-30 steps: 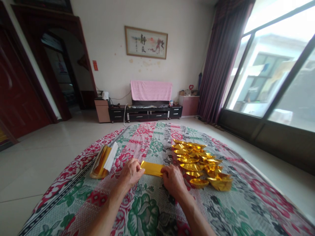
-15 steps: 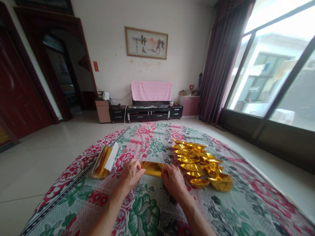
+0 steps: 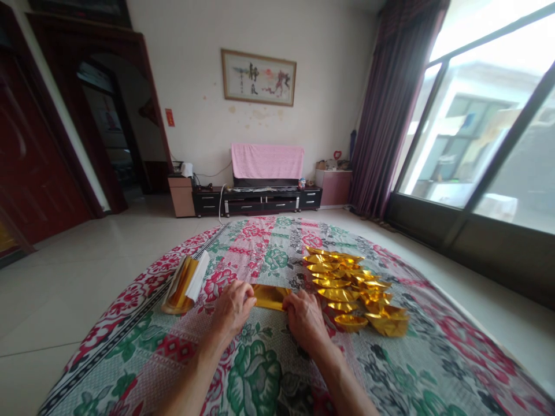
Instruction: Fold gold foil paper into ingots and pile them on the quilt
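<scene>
A flat folded strip of gold foil paper (image 3: 271, 297) lies crosswise between my hands, low over the patterned tablecloth. My left hand (image 3: 235, 304) pinches its left end between thumb and fingers. At the right end, the closed fingers of my right hand (image 3: 302, 312) grip the same strip. Both ends are partly hidden by my fingers. Just right of my right hand sit several boat-shaped gold foil ingots (image 3: 340, 295), grouped in rows. To the left rests a curled stack of gold foil sheets (image 3: 184, 286) with white backing.
A floral tablecloth (image 3: 255, 375) in red, green and grey covers the round table under everything. Beyond it stand a low black TV cabinet (image 3: 262, 203) and a pink cloth (image 3: 267, 160) draped over a screen. A large window (image 3: 472, 133) is on the right.
My fingers have shifted slightly at both ends of the foil strip, the left hand a little to the right. The ingots and the stack of sheets stay where they were.
</scene>
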`<state>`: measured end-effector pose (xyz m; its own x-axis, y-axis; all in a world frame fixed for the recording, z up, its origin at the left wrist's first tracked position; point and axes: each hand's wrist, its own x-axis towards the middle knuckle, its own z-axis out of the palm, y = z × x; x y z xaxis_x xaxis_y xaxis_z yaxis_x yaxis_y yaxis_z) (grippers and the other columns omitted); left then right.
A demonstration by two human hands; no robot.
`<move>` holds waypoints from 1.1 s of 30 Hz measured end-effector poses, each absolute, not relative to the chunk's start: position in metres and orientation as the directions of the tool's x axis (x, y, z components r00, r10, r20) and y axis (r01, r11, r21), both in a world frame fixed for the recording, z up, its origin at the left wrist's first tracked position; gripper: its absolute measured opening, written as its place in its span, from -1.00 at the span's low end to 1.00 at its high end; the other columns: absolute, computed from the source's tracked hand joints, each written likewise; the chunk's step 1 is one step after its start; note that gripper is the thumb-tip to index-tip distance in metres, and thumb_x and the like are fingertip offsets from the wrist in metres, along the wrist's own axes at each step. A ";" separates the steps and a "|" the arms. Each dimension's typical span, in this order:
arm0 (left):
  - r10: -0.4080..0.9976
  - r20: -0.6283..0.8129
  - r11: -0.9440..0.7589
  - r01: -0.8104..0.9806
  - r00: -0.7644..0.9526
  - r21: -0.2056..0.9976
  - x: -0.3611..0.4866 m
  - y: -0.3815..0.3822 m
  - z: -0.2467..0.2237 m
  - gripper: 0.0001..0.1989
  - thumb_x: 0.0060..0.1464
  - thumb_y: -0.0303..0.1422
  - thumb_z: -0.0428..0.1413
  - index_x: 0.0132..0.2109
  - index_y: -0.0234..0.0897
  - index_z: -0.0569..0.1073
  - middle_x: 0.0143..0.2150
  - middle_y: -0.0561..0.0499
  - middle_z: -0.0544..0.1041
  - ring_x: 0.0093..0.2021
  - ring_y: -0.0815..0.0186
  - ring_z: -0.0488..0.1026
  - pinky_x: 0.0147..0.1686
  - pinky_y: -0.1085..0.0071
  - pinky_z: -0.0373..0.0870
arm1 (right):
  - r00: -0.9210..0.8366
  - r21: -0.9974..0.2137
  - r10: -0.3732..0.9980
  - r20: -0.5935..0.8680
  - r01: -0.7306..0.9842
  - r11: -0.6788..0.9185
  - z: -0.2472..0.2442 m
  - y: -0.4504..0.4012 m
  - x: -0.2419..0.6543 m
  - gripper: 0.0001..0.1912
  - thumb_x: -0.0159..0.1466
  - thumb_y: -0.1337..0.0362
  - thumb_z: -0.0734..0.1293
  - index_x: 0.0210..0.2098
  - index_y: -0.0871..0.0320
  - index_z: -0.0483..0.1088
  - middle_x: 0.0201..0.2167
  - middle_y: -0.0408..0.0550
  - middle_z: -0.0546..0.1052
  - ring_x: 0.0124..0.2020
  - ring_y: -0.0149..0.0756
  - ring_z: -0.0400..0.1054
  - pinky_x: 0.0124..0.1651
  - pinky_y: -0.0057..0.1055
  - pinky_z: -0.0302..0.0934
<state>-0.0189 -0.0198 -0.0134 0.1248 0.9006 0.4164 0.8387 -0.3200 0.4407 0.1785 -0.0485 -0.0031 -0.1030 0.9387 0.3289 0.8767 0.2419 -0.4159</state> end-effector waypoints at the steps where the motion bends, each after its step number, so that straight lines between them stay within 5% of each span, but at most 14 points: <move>1: 0.904 0.408 -0.315 0.840 0.125 0.441 -0.018 -0.021 -0.013 -0.98 -0.01 -0.40 0.05 -0.37 -0.21 0.38 -0.30 0.04 0.39 -0.20 0.28 0.34 -0.12 0.34 0.22 | -0.102 -0.412 0.937 0.335 0.878 0.243 -0.004 -0.049 0.178 -0.73 0.23 0.36 0.14 -0.36 0.04 0.47 -0.37 -0.07 0.40 -0.30 -0.32 0.20 -0.19 -0.43 -0.02; 7: 0.912 0.393 -0.291 0.859 0.116 0.422 -0.014 -0.022 -0.013 -0.90 0.02 -0.41 0.03 -0.35 -0.18 0.45 -0.26 0.03 0.39 -0.19 0.31 0.33 -0.11 0.38 0.20 | -0.084 -0.374 0.931 0.355 0.900 0.223 -0.003 -0.053 0.175 -0.75 0.21 0.38 0.15 -0.37 0.06 0.45 -0.37 -0.07 0.39 -0.30 -0.32 0.20 -0.16 -0.42 -0.03; 16: 0.918 0.376 -0.286 0.864 0.124 0.414 -0.014 -0.022 -0.011 -0.87 0.04 -0.42 0.00 -0.35 -0.20 0.46 -0.26 0.02 0.39 -0.18 0.30 0.33 -0.07 0.37 0.20 | 0.042 -0.343 0.915 0.401 0.933 0.108 -0.004 -0.054 0.159 -0.74 0.17 0.06 0.24 -0.47 0.10 0.41 -0.39 -0.05 0.38 -0.26 -0.22 0.20 -0.10 -0.30 -0.02; 24: 0.930 0.353 -0.268 0.850 0.104 0.454 -0.014 -0.022 -0.009 -0.87 0.02 -0.41 0.03 -0.35 -0.19 0.48 -0.25 0.02 0.39 -0.19 0.31 0.33 -0.09 0.38 0.21 | 0.057 -0.398 0.933 0.356 0.912 0.097 -0.004 -0.053 0.167 -0.85 0.16 0.22 0.25 -0.43 0.08 0.43 -0.37 -0.08 0.38 -0.29 -0.28 0.19 -0.17 -0.38 0.00; 33: 0.918 0.380 -0.284 0.854 0.112 0.435 -0.016 -0.020 -0.014 -0.87 0.01 -0.41 0.03 -0.36 -0.19 0.48 -0.27 0.02 0.39 -0.20 0.31 0.33 -0.10 0.38 0.20 | 0.053 -0.475 0.952 0.301 0.874 0.101 -0.004 -0.048 0.175 -0.77 0.20 0.31 0.20 -0.41 0.05 0.50 -0.34 -0.07 0.40 -0.27 -0.33 0.21 -0.18 -0.45 0.01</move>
<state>-0.0155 -0.0195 -0.0142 0.1120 0.9183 0.3798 0.8544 -0.2841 0.4351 0.1750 -0.0479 -0.0038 0.0532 0.9521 0.3010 0.8740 0.1015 -0.4753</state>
